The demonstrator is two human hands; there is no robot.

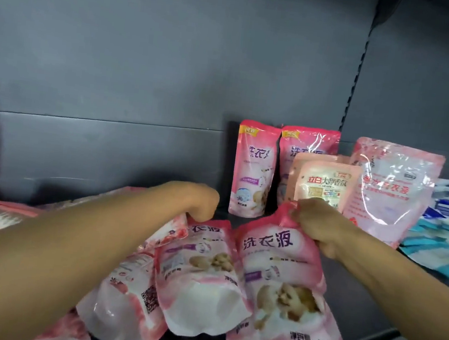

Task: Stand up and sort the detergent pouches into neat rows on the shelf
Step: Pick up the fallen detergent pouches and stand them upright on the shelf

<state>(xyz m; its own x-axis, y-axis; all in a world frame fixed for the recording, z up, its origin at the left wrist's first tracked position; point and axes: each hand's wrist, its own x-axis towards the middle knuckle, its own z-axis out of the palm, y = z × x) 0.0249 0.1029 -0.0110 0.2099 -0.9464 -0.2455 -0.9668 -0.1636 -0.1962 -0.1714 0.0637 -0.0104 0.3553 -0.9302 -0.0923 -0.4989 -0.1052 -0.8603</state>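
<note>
Glossy pink plastic pouches everywhere on this dark grey shelf (369, 312), all crinkly and soft-sided. Right hand (315, 225) pinches the top edge of the front pink pouch (284, 294), which lies tilted back, not standing. Left hand (202, 203) is curled down onto the top of the middle pouch (200, 276) next to it (can't tell whether it's really gripping or just pressing). Two matching pouches (254, 170) stand upright against the back panel, with a beige pouch (325, 184) and a big pale pink one (392, 189) beside them. Blue-white sachets (446, 226) piled far right.
</note>
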